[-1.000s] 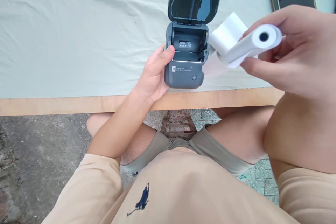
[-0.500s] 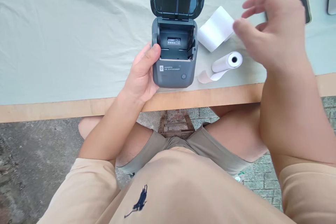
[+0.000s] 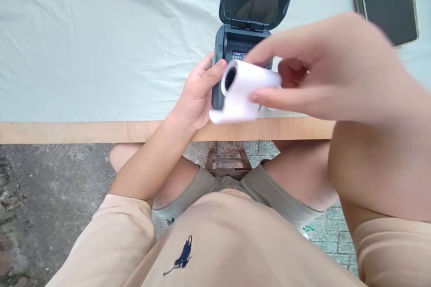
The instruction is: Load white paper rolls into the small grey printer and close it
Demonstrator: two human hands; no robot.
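Observation:
My left hand (image 3: 205, 85) grips the left side of a dark grey label printer (image 3: 218, 47), thumb along its front rim. The printer's lid (image 3: 252, 2) stands raised at the back, and its paper bay is partly covered from view. Pinched between the thumb and fingers of my right hand (image 3: 323, 67) is a white paper roll (image 3: 252, 76), in front of and above the bay. Its dark core hole faces left, and a loose end hangs down at the lower left. Motion blurs this hand slightly.
A tablet-like device (image 3: 390, 9) in a case lies at the upper right of the cloth-covered table (image 3: 101, 54). A bit of white paper (image 3: 272, 108) shows under my right hand. The wooden table edge (image 3: 84, 132) runs just above my knees.
My right hand has come in from the right and now holds a paper roll over the printer; before, it was empty. The printer sits further right in view, still in my left hand.

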